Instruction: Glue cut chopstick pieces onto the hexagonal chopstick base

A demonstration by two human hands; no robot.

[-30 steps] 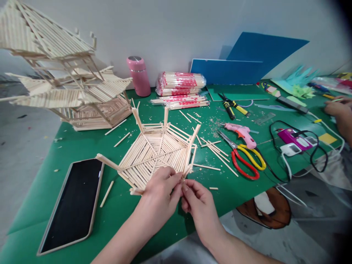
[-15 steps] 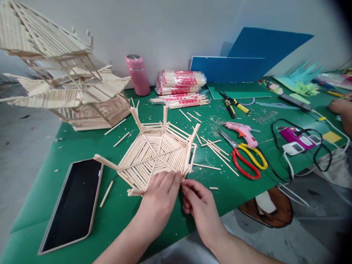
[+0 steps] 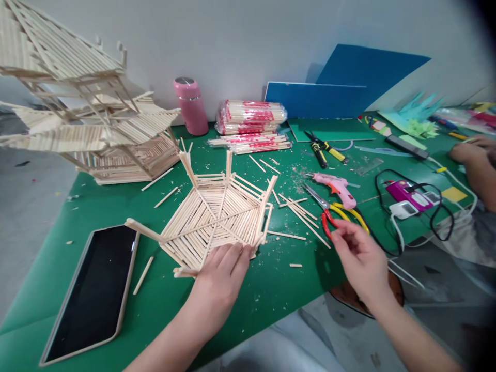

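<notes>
A hexagonal panel of wooden sticks lies on the green mat in front of me. My left hand rests on its near edge, fingers laid flat on the sticks. My right hand hovers to the right, just in front of the red-and-yellow scissors, with its fingers loosely curled and nothing in them that I can see. A pink glue gun lies behind the scissors. Loose sticks lie between the panel and the scissors.
A tall stick pagoda model stands at the back left. A tablet lies near left. A pink bottle, packed chopsticks, pliers, blue boards and a purple device with cables are behind. Another person's arm is at far right.
My right hand has left the panel's near corner and swung right toward the scissors. My left hand has stayed on the panel's near edge.
</notes>
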